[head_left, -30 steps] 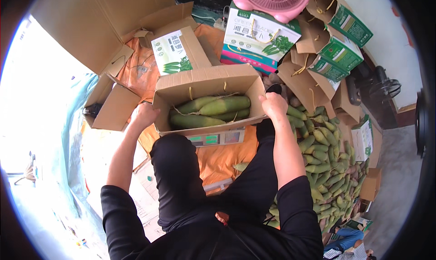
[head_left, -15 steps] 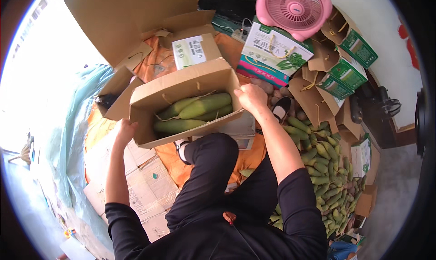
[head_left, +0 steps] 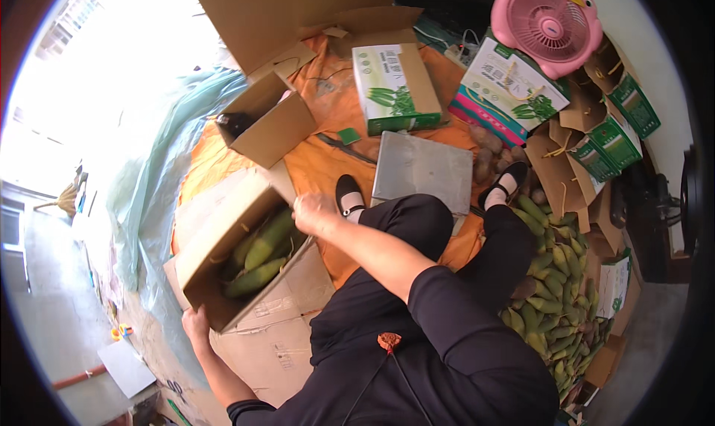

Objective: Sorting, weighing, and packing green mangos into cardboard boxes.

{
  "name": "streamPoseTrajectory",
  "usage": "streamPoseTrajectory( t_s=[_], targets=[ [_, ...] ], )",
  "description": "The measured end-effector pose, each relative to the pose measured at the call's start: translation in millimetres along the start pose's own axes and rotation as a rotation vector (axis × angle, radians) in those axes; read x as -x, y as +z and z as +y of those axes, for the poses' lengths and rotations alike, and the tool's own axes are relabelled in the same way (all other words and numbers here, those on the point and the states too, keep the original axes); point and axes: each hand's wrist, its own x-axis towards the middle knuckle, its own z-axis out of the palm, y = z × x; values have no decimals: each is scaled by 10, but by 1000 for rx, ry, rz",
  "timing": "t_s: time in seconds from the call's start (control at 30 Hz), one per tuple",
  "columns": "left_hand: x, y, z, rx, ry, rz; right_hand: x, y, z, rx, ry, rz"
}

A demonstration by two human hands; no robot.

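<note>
An open cardboard box (head_left: pixel 216 256) holds several long green radishes (head_left: pixel 259 249) and is tilted toward me at the left. My left hand (head_left: pixel 196 326) grips its near left corner. At the opposite end, my right hand (head_left: pixel 315 214) is closed on the rim. The box is over a flattened cardboard sheet (head_left: pixel 287 348); whether it touches the sheet I cannot tell. Beyond my knees, a grey flat-topped block (head_left: pixel 422 167) stands between my feet.
A large pile of green radishes (head_left: pixel 555 299) lies at the right. Farther off are a closed printed carton (head_left: pixel 395 87), a pink fan (head_left: pixel 550 27) and several open green-and-white cartons (head_left: pixel 607 147). A small open box (head_left: pixel 279 124) stands on the orange sheet (head_left: pixel 328 169), near blue plastic sheeting (head_left: pixel 160 180).
Both hands have carried the box of radishes from above the grey block to the left and nearer me. The view has turned, so the grey block and printed carton now show more fully.
</note>
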Motion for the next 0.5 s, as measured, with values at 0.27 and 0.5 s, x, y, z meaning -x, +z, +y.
streamPoseTrajectory(
  t_s=[0.27, 0.5],
  targets=[
    [987, 399, -1212, -232, -433, -175, 606, 1205, -526, 185, -181, -698],
    [1106, 857, -1480, -190, -575, -84, 367, 589, -492, -37, -219, -358]
  ],
)
